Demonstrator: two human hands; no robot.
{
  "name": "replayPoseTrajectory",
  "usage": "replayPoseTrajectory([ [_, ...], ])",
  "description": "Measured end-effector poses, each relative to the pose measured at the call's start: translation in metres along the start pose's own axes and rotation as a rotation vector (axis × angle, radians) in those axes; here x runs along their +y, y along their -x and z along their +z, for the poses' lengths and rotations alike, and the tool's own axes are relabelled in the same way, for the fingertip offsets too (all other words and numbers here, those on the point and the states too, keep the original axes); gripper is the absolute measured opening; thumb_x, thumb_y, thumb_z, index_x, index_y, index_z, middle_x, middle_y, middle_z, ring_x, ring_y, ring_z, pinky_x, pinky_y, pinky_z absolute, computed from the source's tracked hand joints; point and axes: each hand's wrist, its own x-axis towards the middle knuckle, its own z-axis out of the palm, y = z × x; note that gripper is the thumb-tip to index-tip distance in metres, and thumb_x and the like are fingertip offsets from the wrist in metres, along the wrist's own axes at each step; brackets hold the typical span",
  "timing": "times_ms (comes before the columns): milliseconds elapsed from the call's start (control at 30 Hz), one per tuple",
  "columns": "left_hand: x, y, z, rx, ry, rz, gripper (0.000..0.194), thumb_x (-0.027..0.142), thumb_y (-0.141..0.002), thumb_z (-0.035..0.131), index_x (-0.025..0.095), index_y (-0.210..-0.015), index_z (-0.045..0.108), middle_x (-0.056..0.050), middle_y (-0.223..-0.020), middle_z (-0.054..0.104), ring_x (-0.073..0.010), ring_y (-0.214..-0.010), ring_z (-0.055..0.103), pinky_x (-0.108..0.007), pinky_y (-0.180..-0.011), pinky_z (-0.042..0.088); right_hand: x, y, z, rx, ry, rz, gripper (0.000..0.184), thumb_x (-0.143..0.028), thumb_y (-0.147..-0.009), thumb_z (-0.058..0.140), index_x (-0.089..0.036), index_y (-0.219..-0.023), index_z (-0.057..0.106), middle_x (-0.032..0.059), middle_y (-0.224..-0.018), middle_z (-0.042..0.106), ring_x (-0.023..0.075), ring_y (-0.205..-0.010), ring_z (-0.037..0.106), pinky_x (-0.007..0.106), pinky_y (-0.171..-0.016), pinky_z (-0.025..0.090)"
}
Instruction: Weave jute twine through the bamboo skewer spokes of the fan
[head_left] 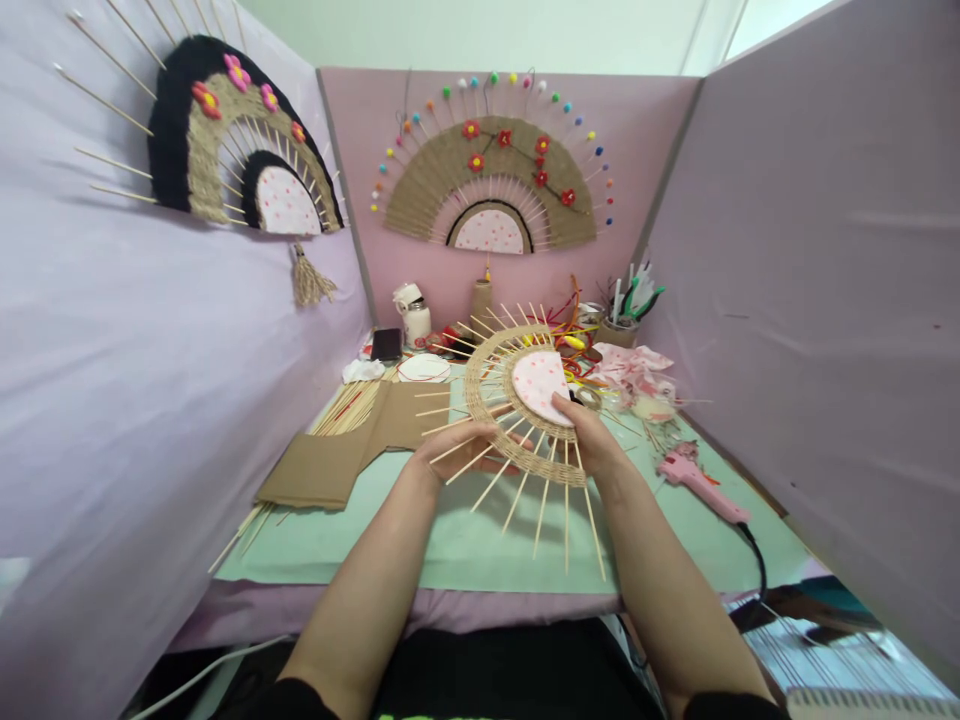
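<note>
A half-round woven fan of tan cord on thin wooden sticks is held up above the table, tilted with its straight side to the right. At its centre sits a white half-disc with pink dots. My right hand grips the fan near its straight edge, thumb on the dotted half-disc and the other fingers hidden behind. My left hand is closed around the lower left sticks, its fingers passing behind the woven band and partly hidden. Bare stick ends fan out past the band.
A pink glue gun with a black cord lies at right. Cut cardboard rests on a bundle of sticks at left. Behind stand a white bottle, a twine cone and a tool pot. Finished fans hang on the partitions.
</note>
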Motion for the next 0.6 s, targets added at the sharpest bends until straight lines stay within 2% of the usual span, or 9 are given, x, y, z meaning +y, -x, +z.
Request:
replayPoseTrajectory([
  [100,0.001,-0.004,-0.007,-0.044,0.147,0.049,0.049,0.036,-0.085,0.044,0.018,-0.131,0.044,-0.016,-0.113,0.062,-0.0305,-0.108,0.057,-0.048,-0.091,0.042,-0.002,-0.001,0.0,0.04,-0.062,-0.018,0.015,-0.032,-0.073,0.065,-0.017,-0.076,0.061,-0.0004,-0.049,0.059,0.0108,-0.035,0.046,0.023,-0.034,0.035],
  [200,0.002,-0.006,-0.012,-0.073,0.274,0.095,0.053,0.043,-0.083,0.042,0.011,-0.125,0.048,-0.019,-0.122,0.056,-0.0332,-0.115,0.051,-0.047,-0.096,0.037,-0.005,-0.003,-0.004,0.051,-0.104,-0.042,0.018,-0.036,-0.075,0.062,-0.019,-0.081,0.06,-0.0005,-0.054,0.062,0.0121,-0.04,0.052,0.024,-0.038,0.041],
  [300,0.0,-0.006,-0.013,-0.126,0.297,0.087,0.056,0.038,-0.079,0.045,0.007,-0.125,0.047,-0.021,-0.128,0.05,-0.0351,-0.119,0.046,-0.048,-0.1,0.032,-0.007,-0.004,-0.009,0.056,-0.136,-0.065,0.02,-0.038,-0.077,0.06,-0.019,-0.086,0.06,-0.0013,-0.057,0.064,0.0122,-0.043,0.055,0.023,-0.041,0.044],
  [400,-0.003,-0.006,-0.008,-0.147,0.23,0.066,0.053,0.026,-0.077,0.047,0.009,-0.127,0.046,-0.019,-0.126,0.053,-0.0323,-0.117,0.049,-0.046,-0.102,0.029,-0.007,-0.003,-0.009,0.024,-0.104,-0.041,0.019,-0.037,-0.078,0.058,-0.02,-0.087,0.06,-0.0015,-0.052,0.062,0.0132,-0.041,0.054,0.025,-0.041,0.045],
  [500,-0.007,-0.008,0.001,-0.124,0.169,0.0,0.05,0.023,-0.08,0.046,0.016,-0.129,0.044,-0.015,-0.119,0.059,-0.0295,-0.109,0.056,-0.047,-0.098,0.033,-0.004,0.0,-0.004,-0.027,-0.043,-0.016,0.019,-0.036,-0.078,0.058,-0.02,-0.087,0.061,0.0,-0.052,0.062,0.0154,-0.044,0.057,0.027,-0.042,0.047],
  [600,-0.011,-0.011,0.01,-0.092,0.171,-0.04,0.047,0.024,-0.084,0.043,0.021,-0.132,0.041,-0.012,-0.112,0.063,-0.0285,-0.102,0.059,-0.049,-0.092,0.037,0.002,0.0,0.002,-0.013,-0.008,-0.049,0.018,-0.033,-0.077,0.06,-0.018,-0.087,0.061,0.0017,-0.056,0.064,0.0164,-0.047,0.058,0.028,-0.043,0.049],
])
